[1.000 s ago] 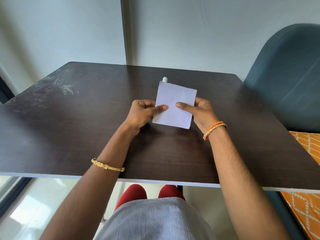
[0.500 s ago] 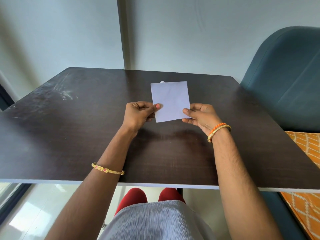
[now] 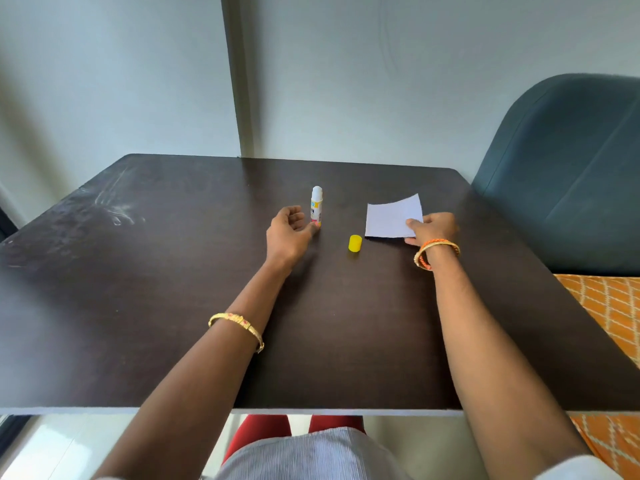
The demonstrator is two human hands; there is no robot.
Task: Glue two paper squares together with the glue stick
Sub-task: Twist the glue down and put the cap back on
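A white paper square (image 3: 393, 217) hangs low over the dark table (image 3: 173, 289) at the right, its far edge curled up. My right hand (image 3: 432, 227) pinches its near right corner. Whether it is one sheet or two pressed together, I cannot tell. The glue stick (image 3: 317, 205) stands upright and uncapped near the table's middle. My left hand (image 3: 290, 230) is open just left of it, a fingertip at its base. The yellow cap (image 3: 355, 243) lies between the stick and the paper.
A dark blue chair back (image 3: 568, 174) rises beyond the table's right edge. An orange patterned cloth (image 3: 609, 306) lies to the right below it. The wall stands close behind the table's far edge. My knees sit under the near edge.
Both hands held the paper up at the middle before. Now my left hand has let go and moved to the glue stick, while my right hand carried the paper to the right and down.
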